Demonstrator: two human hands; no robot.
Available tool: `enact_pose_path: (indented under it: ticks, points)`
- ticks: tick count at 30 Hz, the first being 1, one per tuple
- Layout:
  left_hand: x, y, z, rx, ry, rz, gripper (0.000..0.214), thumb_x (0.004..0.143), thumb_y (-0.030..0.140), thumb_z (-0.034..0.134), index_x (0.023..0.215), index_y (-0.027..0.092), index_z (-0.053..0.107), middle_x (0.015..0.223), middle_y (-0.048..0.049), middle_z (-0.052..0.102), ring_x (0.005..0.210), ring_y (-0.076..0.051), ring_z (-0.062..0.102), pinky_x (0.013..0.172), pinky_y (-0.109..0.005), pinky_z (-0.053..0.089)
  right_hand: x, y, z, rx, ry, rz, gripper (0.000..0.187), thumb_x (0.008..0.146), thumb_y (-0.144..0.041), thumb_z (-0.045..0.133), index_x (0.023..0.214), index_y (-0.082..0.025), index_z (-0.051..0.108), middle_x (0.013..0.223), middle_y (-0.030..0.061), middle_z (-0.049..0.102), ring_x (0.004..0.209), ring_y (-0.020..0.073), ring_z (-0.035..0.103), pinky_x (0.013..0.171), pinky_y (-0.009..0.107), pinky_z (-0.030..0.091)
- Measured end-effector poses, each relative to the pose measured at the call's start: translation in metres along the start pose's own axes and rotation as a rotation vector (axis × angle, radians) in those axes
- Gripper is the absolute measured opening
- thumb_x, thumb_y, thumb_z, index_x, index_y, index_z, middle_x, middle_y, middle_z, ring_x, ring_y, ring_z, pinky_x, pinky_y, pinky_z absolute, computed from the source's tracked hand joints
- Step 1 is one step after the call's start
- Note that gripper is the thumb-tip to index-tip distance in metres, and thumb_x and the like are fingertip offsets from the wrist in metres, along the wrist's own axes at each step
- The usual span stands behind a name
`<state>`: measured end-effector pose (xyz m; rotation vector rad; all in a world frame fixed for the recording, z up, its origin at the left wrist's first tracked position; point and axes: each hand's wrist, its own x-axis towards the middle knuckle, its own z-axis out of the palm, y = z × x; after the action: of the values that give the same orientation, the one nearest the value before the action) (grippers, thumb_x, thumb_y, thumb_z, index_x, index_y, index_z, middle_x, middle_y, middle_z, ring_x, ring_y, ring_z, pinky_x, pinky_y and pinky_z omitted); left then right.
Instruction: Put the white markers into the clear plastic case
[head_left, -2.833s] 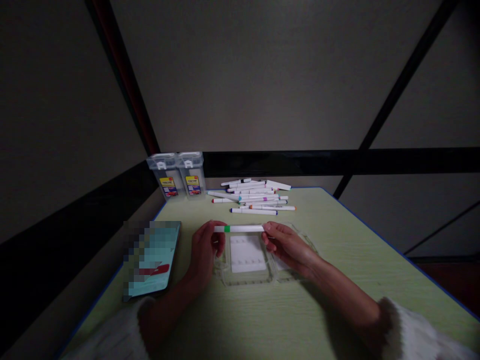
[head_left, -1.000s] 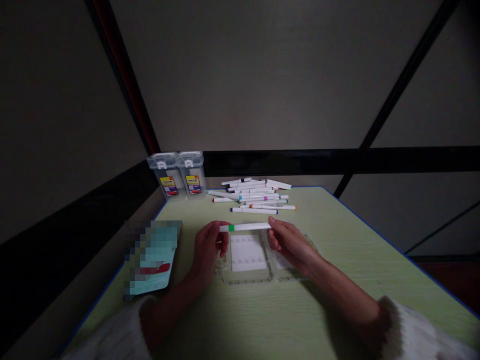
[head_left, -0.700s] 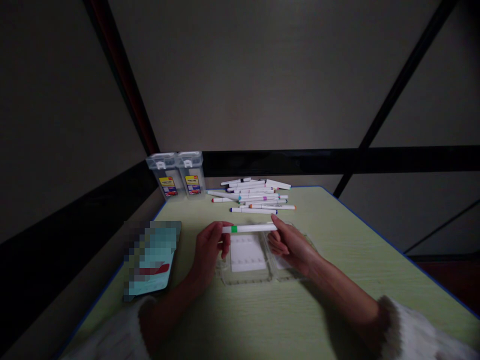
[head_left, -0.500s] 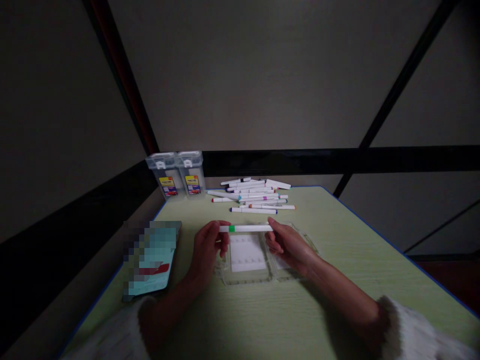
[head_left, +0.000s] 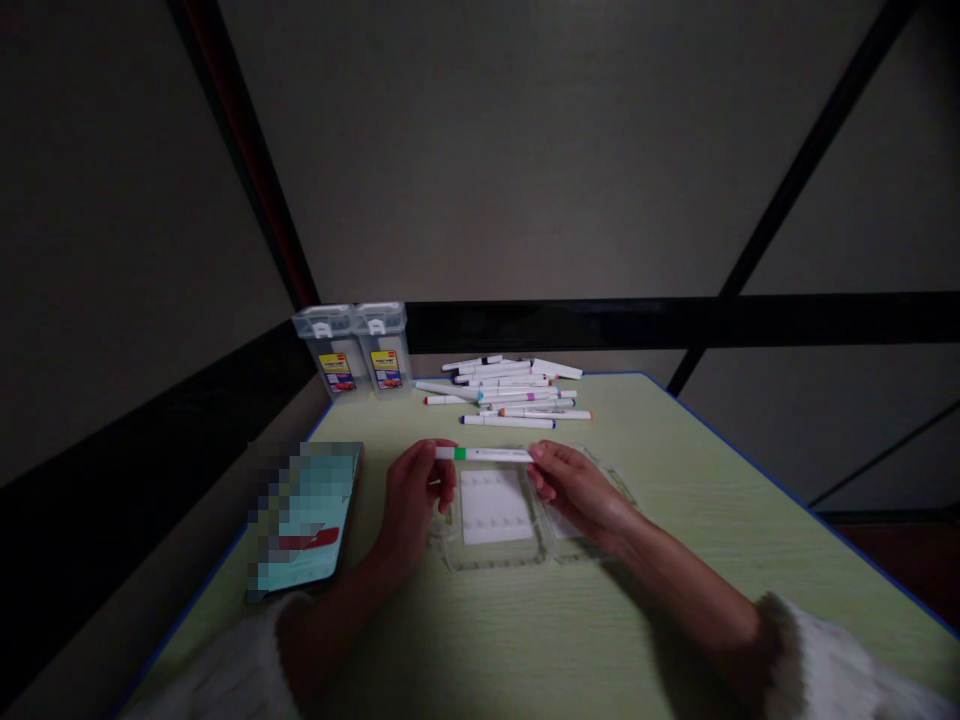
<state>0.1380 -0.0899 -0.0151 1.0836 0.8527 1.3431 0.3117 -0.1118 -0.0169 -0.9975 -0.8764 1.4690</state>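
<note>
Between my two hands a white marker pen (head_left: pixel 491 455) with a green band lies level, held above the table. My left hand (head_left: pixel 415 495) pinches the end near the green band. The opposite end is gripped by the thumb and fingers of my right hand (head_left: pixel 574 480). Below the marker, an opened clear plastic case (head_left: pixel 496 557) rests on the table, with a white slotted insert (head_left: pixel 495 507) in its left half. My right hand and forearm cover much of the case's right half.
Several white markers with coloured ends (head_left: pixel 517 395) lie in a loose pile towards the back. Two clear lidded boxes (head_left: pixel 356 350) with labels stand at the back left, by the wall. A tablet-like device (head_left: pixel 319 530), partly pixelated, lies on the left of the table (head_left: pixel 720 500).
The marker has turned about its length, so small print now shows on its barrel. It has shifted slightly left, and my right fingertips have moved slightly left along it.
</note>
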Motion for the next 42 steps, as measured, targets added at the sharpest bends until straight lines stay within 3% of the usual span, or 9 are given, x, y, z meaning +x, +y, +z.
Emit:
enact_pose_path:
  ticks: [12, 22, 42]
  points:
    - [0.0009, -0.0029, 0.0006, -0.010, 0.021, -0.061, 0.023, 0.069, 0.036, 0.055, 0.068, 0.013, 0.057, 0.043, 0.0049, 0.048, 0.035, -0.004, 0.039, 0.033, -0.015, 0.028, -0.0021, -0.0056, 0.0025, 0.007, -0.034, -0.025, 0.039, 0.062, -0.044, 0.065, 0.049, -0.016, 0.042, 0.040, -0.0066, 0.039, 0.039, 0.0045, 0.028, 0.043, 0.023, 0.019]
    - [-0.0004, -0.0030, 0.0018, 0.032, -0.013, -0.018, 0.025, 0.070, 0.037, 0.055, 0.069, 0.012, 0.057, 0.043, 0.0057, 0.046, 0.034, -0.004, 0.038, 0.031, -0.014, 0.026, -0.0034, -0.0031, 0.0012, 0.072, -0.140, 0.081, 0.052, 0.069, -0.056, 0.051, 0.037, -0.018, 0.038, 0.027, -0.0067, 0.028, 0.029, 0.0040, 0.020, 0.038, 0.024, 0.012]
    - [-0.0006, 0.0006, 0.0005, 0.012, -0.019, 0.006, 0.022, 0.071, 0.035, 0.054, 0.069, 0.013, 0.057, 0.044, 0.0046, 0.048, 0.037, -0.005, 0.041, 0.034, -0.016, 0.029, -0.0004, 0.0036, -0.0014, -0.036, -0.057, 0.053, 0.042, 0.067, -0.049, 0.058, 0.043, -0.017, 0.044, 0.031, -0.0069, 0.032, 0.034, 0.0044, 0.024, 0.043, 0.025, 0.014]
